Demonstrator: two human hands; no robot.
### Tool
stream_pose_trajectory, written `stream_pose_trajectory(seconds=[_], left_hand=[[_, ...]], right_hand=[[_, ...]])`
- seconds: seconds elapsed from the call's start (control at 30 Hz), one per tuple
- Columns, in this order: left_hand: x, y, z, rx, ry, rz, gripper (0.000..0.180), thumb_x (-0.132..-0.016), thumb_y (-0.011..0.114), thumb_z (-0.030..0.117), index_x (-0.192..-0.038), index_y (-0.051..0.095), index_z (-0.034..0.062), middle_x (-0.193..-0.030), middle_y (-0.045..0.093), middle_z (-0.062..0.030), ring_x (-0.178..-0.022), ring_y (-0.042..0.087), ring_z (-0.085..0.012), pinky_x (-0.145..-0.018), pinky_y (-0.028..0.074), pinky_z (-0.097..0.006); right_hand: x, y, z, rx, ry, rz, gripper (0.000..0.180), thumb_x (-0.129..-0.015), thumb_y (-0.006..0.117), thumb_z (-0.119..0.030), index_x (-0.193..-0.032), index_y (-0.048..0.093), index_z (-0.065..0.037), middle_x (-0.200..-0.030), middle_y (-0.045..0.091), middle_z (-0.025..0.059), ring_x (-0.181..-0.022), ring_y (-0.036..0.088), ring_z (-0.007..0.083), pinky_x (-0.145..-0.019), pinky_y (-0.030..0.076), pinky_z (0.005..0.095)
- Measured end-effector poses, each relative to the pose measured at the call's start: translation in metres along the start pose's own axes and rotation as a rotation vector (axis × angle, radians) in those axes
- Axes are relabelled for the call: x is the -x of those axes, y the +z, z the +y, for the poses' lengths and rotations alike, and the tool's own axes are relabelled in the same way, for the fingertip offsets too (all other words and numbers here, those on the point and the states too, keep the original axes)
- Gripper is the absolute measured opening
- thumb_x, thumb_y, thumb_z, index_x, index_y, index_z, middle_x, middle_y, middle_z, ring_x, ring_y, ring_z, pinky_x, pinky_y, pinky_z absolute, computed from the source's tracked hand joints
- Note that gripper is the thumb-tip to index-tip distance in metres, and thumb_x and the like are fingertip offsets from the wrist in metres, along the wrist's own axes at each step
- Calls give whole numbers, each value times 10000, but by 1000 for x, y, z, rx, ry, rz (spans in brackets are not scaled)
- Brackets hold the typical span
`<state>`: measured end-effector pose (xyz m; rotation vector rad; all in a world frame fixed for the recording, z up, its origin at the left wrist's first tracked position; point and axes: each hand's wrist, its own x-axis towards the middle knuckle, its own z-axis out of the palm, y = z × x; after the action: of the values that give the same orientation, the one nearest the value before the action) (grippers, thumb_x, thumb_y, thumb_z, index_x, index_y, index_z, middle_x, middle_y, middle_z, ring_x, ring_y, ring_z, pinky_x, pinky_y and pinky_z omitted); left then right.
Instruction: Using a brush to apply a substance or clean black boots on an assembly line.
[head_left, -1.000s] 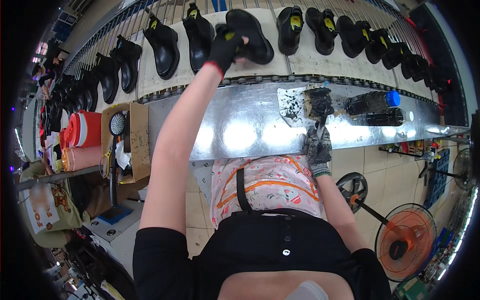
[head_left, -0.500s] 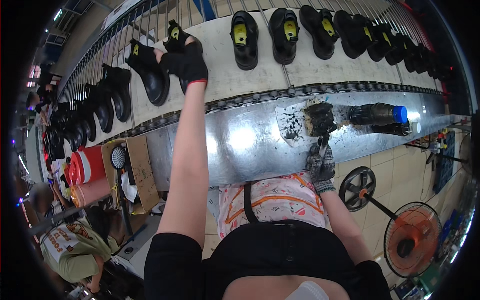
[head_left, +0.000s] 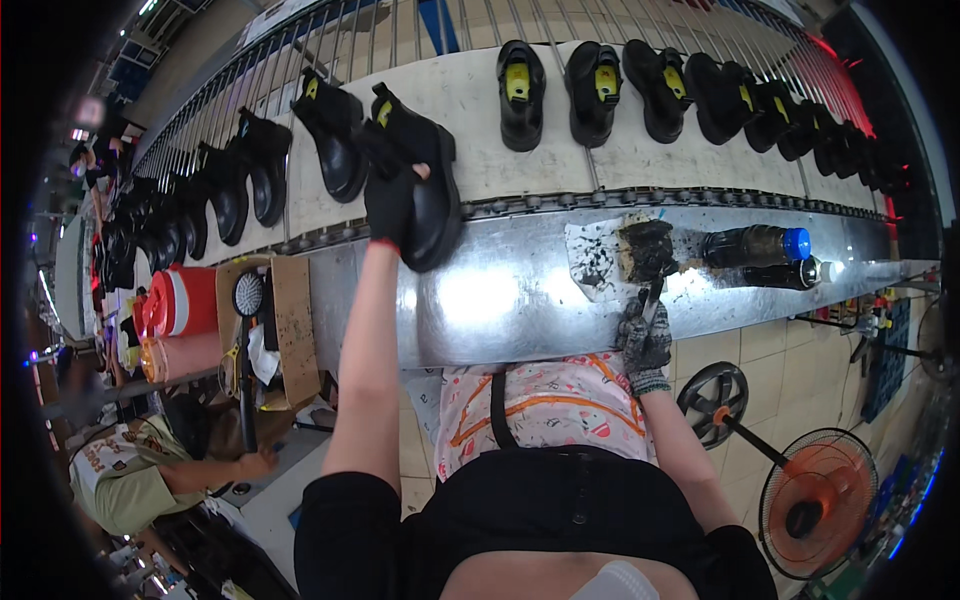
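In a black fingerless glove, my left hand (head_left: 390, 208) is closed on a black ankle boot (head_left: 432, 190). The boot is tilted, its toe over the edge of the metal table (head_left: 480, 330) and its upper part over the white conveyor. My right hand (head_left: 645, 338), in a grey glove stained black, grips a slim-handled tool (head_left: 654, 290). That tool's far end meets a dark, smeared pad (head_left: 647, 248), so its tip is hard to make out. Beside the pad lies a white sheet (head_left: 594, 265) spotted with black. Another black boot (head_left: 336, 140) stands just left of the held one.
Several black shoes (head_left: 520, 100) line the conveyor (head_left: 470, 150) on both sides, behind a chain (head_left: 510, 207). A blue-capped bottle (head_left: 755, 246) lies right of the pad. Left are a cardboard box (head_left: 292, 325), a brush (head_left: 248, 295) and a red jug (head_left: 185, 302). A fan (head_left: 815, 500) stands lower right; a co-worker (head_left: 140, 470) sits lower left.
My left hand has drawn the boot off its place on the conveyor, toward me and slightly right. My right hand stays by the pad with its tool.
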<state>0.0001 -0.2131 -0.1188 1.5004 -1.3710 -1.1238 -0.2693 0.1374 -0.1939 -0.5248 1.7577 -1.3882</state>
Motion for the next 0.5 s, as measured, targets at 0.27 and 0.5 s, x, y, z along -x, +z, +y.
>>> stream_pose_trajectory(seconds=[0.27,0.5], left_hand=[[166,-6,-8,-59,-11,86,644,-621,812,226,-1159,518,31,-1066,620,-114,-963,608,-241,-842,476,-347],[185,-6,-11,198,-32,110,594,-828,620,375,-1278,433,36,-1160,562,-141,-1053,552,-219,-900,421,-329]], right_hand=[[1,9,-23,-472,133,-46,221,-904,504,-97,-1124,505,-118,-893,591,9,-597,500,69,-494,426,204],[47,-2,-53,-22,220,-26,283,-889,510,-81,-1171,490,-70,-870,621,67,-503,470,41,-426,402,180]])
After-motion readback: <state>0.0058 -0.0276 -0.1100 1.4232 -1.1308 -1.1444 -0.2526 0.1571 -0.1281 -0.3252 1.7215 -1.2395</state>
